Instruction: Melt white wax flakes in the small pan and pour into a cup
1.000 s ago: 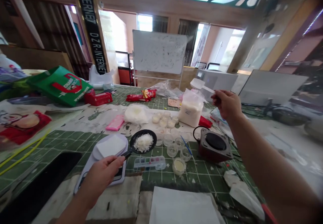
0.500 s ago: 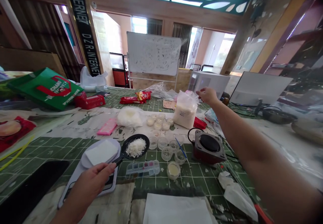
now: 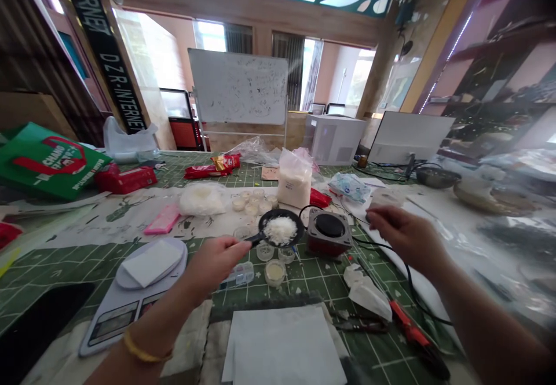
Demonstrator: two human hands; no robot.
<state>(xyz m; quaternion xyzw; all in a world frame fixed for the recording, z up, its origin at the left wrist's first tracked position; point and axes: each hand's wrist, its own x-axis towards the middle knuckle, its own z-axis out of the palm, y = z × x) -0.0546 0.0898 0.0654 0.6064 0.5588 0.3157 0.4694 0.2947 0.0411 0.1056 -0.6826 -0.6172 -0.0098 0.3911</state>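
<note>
My left hand [image 3: 228, 260] is wrapped round the handle of a small black frying pan [image 3: 262, 223]. White wax-like flakes [image 3: 281, 230] are heaped in the pan, which hovers over clear plastic cups [image 3: 264, 252] and just left of a small electric hot plate [image 3: 330, 235]. To the right of the hot plate, my right hand [image 3: 393, 231] is raised with its fingers closed in a pinch. Something small and dark shows at its fingertips, too little to name. A cup of pale yellow material [image 3: 275, 272] stands below the pan.
A kitchen scale [image 3: 102, 310] with white paper on it lies at left. Behind the pan stand a bag of pale granules [image 3: 294, 185] and a bag of white material [image 3: 202, 198]. Black cable [image 3: 410, 283] loops at right, near red-handled pliers [image 3: 408, 324]. White sheets [image 3: 284, 344] lie in front.
My left hand has carried the pan rightward, toward the hot plate. My right hand has drawn back from behind the granule bag to the hot plate's right. The view has turned right.
</note>
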